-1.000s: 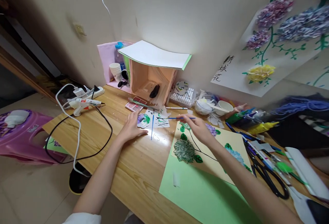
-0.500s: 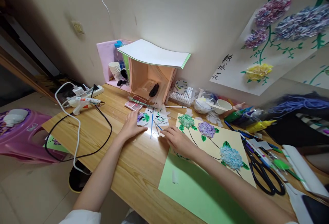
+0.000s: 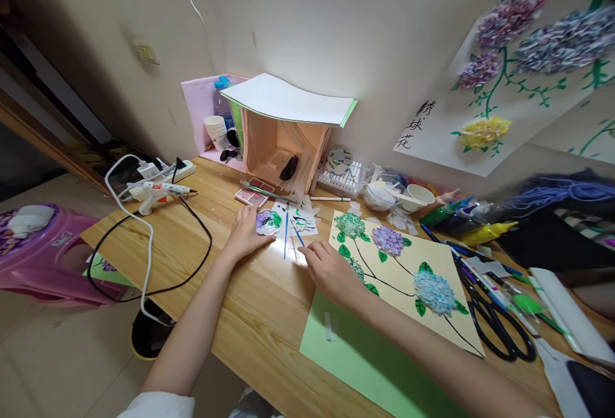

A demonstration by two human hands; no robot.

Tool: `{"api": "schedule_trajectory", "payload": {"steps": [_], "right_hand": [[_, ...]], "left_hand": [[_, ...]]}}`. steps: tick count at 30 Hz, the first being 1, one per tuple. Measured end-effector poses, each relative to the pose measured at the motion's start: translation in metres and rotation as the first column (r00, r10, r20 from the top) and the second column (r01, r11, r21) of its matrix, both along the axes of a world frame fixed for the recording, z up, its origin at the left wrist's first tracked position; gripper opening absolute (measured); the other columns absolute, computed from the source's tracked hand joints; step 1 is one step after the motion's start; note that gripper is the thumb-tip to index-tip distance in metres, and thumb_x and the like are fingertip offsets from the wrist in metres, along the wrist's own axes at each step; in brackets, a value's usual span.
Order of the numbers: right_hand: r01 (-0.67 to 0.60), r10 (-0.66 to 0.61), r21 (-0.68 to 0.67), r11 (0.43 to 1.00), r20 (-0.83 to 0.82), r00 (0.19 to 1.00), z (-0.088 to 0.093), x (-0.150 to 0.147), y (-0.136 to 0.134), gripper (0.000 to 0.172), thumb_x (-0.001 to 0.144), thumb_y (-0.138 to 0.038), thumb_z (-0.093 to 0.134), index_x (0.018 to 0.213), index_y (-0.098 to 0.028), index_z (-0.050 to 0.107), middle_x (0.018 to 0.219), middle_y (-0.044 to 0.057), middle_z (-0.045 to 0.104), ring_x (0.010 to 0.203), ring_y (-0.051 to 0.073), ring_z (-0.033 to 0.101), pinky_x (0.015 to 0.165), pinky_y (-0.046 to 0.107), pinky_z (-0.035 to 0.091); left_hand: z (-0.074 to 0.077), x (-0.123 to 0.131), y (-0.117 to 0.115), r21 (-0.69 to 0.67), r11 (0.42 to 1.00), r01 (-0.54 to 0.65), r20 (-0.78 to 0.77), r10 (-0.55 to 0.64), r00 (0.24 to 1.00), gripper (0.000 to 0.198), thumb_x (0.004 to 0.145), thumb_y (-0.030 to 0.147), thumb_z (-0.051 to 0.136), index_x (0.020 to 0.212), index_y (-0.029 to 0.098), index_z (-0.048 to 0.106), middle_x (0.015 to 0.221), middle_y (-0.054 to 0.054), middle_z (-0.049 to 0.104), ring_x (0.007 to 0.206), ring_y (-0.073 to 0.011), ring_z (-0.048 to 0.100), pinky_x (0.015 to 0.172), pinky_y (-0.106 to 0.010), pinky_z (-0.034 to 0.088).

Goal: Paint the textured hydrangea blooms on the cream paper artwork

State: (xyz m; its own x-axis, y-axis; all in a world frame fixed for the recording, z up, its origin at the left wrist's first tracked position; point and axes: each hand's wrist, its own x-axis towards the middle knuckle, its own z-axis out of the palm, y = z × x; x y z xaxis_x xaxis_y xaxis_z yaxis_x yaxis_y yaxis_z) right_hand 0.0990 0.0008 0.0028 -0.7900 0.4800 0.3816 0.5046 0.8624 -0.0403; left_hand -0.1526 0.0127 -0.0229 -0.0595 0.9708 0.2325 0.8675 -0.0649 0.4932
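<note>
My left hand (image 3: 244,231) is at the left edge of a small paint palette (image 3: 267,221) with purple and green paint, its thumb and fingers curved around that edge. In my right hand (image 3: 329,265) a thin blue paintbrush (image 3: 297,235) is pinched, its tip pointing up and left near a paint-marked white paper (image 3: 303,218). Another blue brush (image 3: 286,239) lies on the table between the hands. Under my right forearm is a cream sheet (image 3: 401,258) with textured hydrangea flowers and painted green leaves, lying on a larger green sheet (image 3: 355,347).
A glue gun (image 3: 156,192) with looping cables lies at the left. An open peach box (image 3: 269,143) with a white top stands at the back. Black-handled scissors (image 3: 500,331), pens and paint bottles crowd the right. A pink stool (image 3: 62,258) is beside the table.
My right hand and the brush have shifted slightly, with the brush now more upright. More of the cream sheet's lower left flower shows. My left hand stays at the palette.
</note>
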Motion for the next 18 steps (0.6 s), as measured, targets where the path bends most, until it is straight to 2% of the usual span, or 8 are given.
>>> {"api": "schedule_trajectory", "payload": {"steps": [3, 8, 13, 18], "right_hand": [[0.047, -0.047, -0.018, 0.999, 0.026, 0.999, -0.005, -0.006, -0.002, 0.027, 0.088, -0.006, 0.041, 0.111, -0.008, 0.056, 0.089, 0.013, 0.06, 0.082, 0.024, 0.05, 0.067, 0.036, 0.047], [0.099, -0.085, -0.13, 0.987, 0.109, 0.99, -0.013, -0.016, -0.006, 0.028, 0.09, -0.008, 0.038, 0.112, -0.009, 0.055, 0.093, 0.013, 0.059, 0.086, 0.025, 0.05, 0.072, 0.037, 0.045], [0.094, -0.073, -0.187, 0.978, 0.12, 0.99, -0.01, -0.02, -0.009, 0.027, 0.091, -0.016, 0.043, 0.115, -0.01, 0.053, 0.095, 0.012, 0.057, 0.088, 0.024, 0.049, 0.075, 0.037, 0.045], [0.088, -0.057, -0.224, 0.971, 0.144, 0.988, -0.007, -0.022, -0.006, 0.031, 0.083, -0.03, 0.056, 0.109, -0.014, 0.055, 0.096, 0.01, 0.057, 0.089, 0.023, 0.048, 0.077, 0.035, 0.044]], "left_hand": [[-0.002, -0.001, 0.0, -0.003, 1.0, 0.0, -0.006, 0.0, 1.0, 0.093, 0.063, 0.049, 0.074, 0.139, 0.019, 0.03, 0.121, -0.012, 0.046, 0.116, -0.0311, 0.043, 0.101, -0.045, 0.035], [-0.003, -0.001, 0.001, -0.009, 1.0, -0.01, -0.01, 0.01, 1.0, 0.09, 0.063, 0.05, 0.073, 0.137, 0.016, 0.032, 0.12, -0.013, 0.047, 0.114, -0.0313, 0.044, 0.099, -0.045, 0.037], [-0.002, -0.001, 0.003, -0.015, 1.0, -0.001, -0.001, 0.001, 1.0, 0.087, 0.065, 0.049, 0.071, 0.136, 0.02, 0.033, 0.116, -0.01, 0.05, 0.11, -0.0293, 0.047, 0.096, -0.043, 0.04], [0.003, -0.003, 0.005, 0.002, 1.0, 0.024, 0.02, -0.024, 1.0, 0.083, 0.065, 0.05, 0.07, 0.133, 0.018, 0.036, 0.11, -0.011, 0.053, 0.106, -0.0297, 0.051, 0.091, -0.044, 0.043]]}}
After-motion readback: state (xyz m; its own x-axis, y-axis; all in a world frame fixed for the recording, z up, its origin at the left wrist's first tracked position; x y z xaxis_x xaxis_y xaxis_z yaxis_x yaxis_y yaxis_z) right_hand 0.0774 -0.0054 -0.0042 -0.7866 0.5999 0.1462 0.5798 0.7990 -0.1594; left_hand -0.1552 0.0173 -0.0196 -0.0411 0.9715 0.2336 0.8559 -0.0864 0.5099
